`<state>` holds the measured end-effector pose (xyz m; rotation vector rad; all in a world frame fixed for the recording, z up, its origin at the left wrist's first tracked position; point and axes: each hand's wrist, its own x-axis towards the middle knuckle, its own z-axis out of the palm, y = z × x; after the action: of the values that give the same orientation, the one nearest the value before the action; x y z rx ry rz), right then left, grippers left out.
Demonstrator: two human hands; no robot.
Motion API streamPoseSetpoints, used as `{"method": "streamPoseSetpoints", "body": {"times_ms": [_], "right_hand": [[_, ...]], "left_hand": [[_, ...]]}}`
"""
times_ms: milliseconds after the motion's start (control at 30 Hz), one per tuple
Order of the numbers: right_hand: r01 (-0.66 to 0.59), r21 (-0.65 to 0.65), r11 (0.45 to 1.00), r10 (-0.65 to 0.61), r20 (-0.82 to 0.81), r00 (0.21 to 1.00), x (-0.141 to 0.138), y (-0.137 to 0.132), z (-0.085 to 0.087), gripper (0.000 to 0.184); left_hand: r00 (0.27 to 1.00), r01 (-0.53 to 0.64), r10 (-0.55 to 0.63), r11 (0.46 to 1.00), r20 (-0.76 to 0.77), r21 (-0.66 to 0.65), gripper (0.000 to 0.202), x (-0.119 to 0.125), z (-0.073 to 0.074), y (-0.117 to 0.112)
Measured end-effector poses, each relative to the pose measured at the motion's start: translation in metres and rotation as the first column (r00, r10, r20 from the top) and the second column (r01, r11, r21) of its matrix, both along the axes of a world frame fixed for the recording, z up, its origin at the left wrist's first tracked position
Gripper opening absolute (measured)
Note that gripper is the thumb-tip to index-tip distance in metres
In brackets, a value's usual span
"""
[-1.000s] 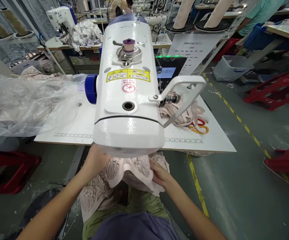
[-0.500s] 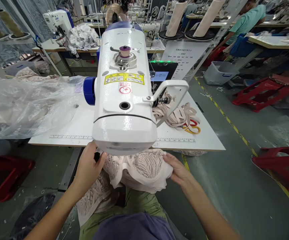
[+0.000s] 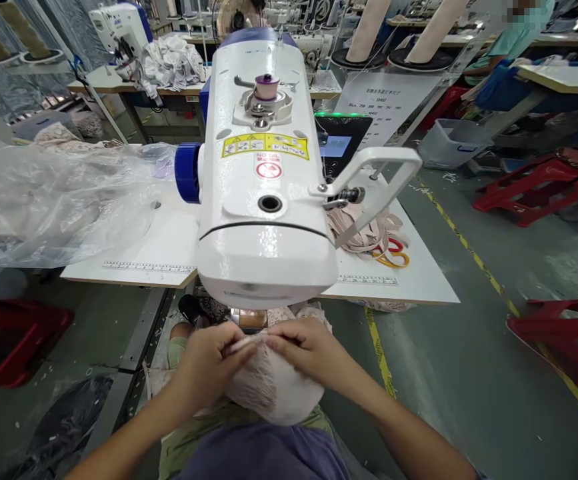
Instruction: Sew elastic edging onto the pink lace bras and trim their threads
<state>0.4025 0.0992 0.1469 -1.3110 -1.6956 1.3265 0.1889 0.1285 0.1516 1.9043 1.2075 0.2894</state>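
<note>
A pale pink lace bra (image 3: 273, 387) hangs over my lap, its upper edge pinched between both hands. My left hand (image 3: 211, 353) grips that edge from the left, thumb against fingers. Close beside it, my right hand (image 3: 303, 343) pinches the same edge, the fingertips of the two hands almost meeting. Just beyond them stands the white sewing machine (image 3: 266, 247), whose head hides the needle area. More pale lace fabric (image 3: 313, 310) shows under the machine head.
A white table (image 3: 133, 257) with printed rulers surrounds the machine. On its right lie beige straps (image 3: 356, 230) and red-and-yellow-handled scissors (image 3: 393, 257). Clear plastic (image 3: 69, 200) covers the left side. Red stools (image 3: 563, 333) stand on the floor, and a person (image 3: 523, 33) sits at the back right.
Both hands have come together and nearer my body, gathering the bra's edge between them. The bra was spread wide under the machine head before. The view has shifted slightly.
</note>
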Motion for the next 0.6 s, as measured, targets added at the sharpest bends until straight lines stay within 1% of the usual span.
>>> {"method": "streamPoseSetpoints", "body": {"times_ms": [33,100,167,233,300,367,467,600], "right_hand": [[0.052,0.019,0.998,-0.053,0.073,0.996,0.001,0.005,-0.006,0.033],[0.128,0.037,0.991,-0.132,0.148,0.98,0.003,0.014,-0.016,0.04],[0.173,0.03,0.985,-0.175,0.149,0.973,0.003,0.023,-0.024,0.044],[0.191,0.029,0.981,-0.194,0.12,0.974,0.003,0.03,-0.03,0.044],[0.193,0.033,0.981,-0.195,0.085,0.977,0.004,0.035,-0.034,0.041],[0.194,0.042,0.98,-0.196,0.053,0.979,0.005,0.039,-0.037,0.039],[0.182,0.042,0.982,-0.183,0.023,0.983,0.007,0.044,-0.041,0.037],[0.156,0.021,0.988,-0.156,0.014,0.988,0.007,0.046,-0.043,0.042]], "left_hand": [[0.998,-0.061,0.061,0.998,0.018,-0.017,0.036,-0.002,-0.002,0.006],[0.983,-0.177,0.177,0.984,0.048,0.008,0.031,-0.003,-0.004,0.017],[0.963,-0.259,0.253,0.964,0.095,0.054,0.023,0.001,-0.006,0.025],[0.943,-0.307,0.288,0.946,0.164,0.102,0.018,0.005,-0.008,0.032],[0.935,-0.312,0.279,0.94,0.221,0.134,0.018,0.007,-0.011,0.038],[0.937,-0.302,0.258,0.938,0.235,0.173,0.016,0.006,-0.016,0.043],[0.955,-0.276,0.238,0.932,0.178,0.236,0.01,-0.001,-0.024,0.047],[0.965,-0.257,0.229,0.923,0.126,0.288,0.01,-0.007,-0.03,0.05]]}}
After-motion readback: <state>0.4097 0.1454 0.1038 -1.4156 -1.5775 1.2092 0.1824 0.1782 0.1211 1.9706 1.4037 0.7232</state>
